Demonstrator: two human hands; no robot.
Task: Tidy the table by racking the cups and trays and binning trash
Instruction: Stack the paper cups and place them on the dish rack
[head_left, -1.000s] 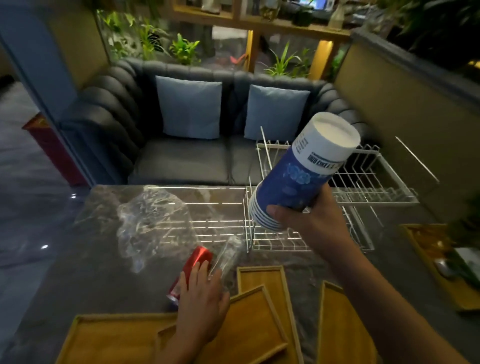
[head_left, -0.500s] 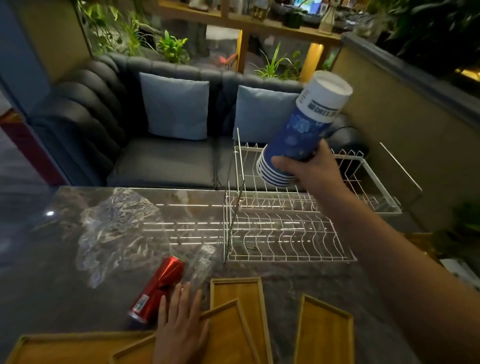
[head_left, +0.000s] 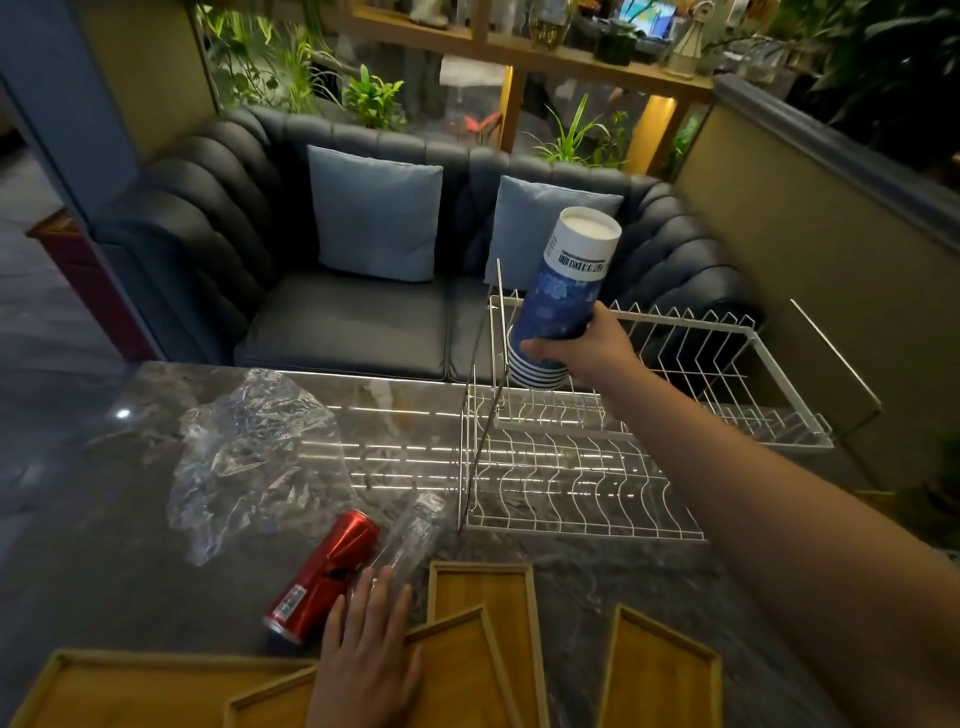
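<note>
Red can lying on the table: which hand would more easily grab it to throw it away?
Probably the left hand. It lies flat and empty on the wooden trays, right beside the red can. The right hand is busy gripping a stack of blue paper cups over the wire rack.

You have four wooden trays (head_left: 483, 587), one stack of cups (head_left: 558, 306), one red can (head_left: 324, 574), one plastic bottle (head_left: 410, 535), one plastic wrap (head_left: 249, 457) and one wire rack (head_left: 576, 483).
</note>
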